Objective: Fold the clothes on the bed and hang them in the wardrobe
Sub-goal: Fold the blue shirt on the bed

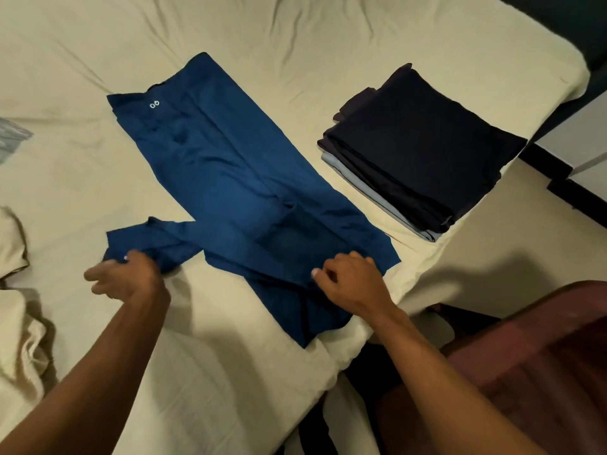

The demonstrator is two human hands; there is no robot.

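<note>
Blue garment [230, 178] lies spread flat on the cream bed sheet [295, 37], running diagonally from the far left down toward the near edge of the bed. Two small white eyelets show near its far end, so that end reads as a waistband; likely trousers or shorts, cannot say which. One strip of the same cloth branches off to the left at the near end; the lower tip hangs close to the mattress edge.

Left hand [126, 277] rests on the end of that side strip, fingers curled down into the cloth; it appears to pinch or bunch the fabric, though the fingertips are blurred. Right hand [348, 279] sits on the near right part of the garment, fingers bent and thumb tucked, seemingly gripping a fold of cloth.

Stack of folded dark clothes [423, 149] sits well apart to the right, near the bed's corner, a pale grey piece at the bottom. Rumpled cream bedding [19, 323] lies at the left edge.

Judgement: folding step in progress; hanging not begun.

Risks:
- Side strip is bunched, so folding it over as is would trap creases.
- Near tip overhangs the edge; a pull toward the body could drag the garment off the bed.
- Uneven tension between hands would skew the fold line.
- Stack sits close to the bed corner; a jolt could topple it.
</note>
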